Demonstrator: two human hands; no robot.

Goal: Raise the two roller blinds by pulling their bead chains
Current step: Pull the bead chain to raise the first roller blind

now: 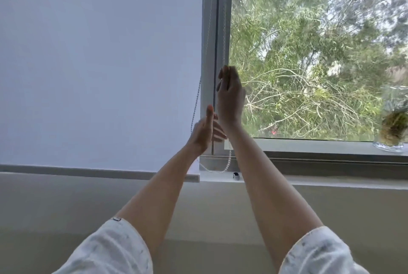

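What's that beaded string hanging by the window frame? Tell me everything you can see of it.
The bead chain is a thin loop of small whitish beads, plastic by the look. Two strands run down along the grey frame between the lowered white blind and the bare pane. The loop sags in a slack curve just above the sill. The right hand is raised and closed around one strand; the left hand, lower, fingers spread, seems not to grip it. Higher up the strands blur.

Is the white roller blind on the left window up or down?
Down. The white roller blind covers the whole left pane, its bottom bar sitting at sill level.
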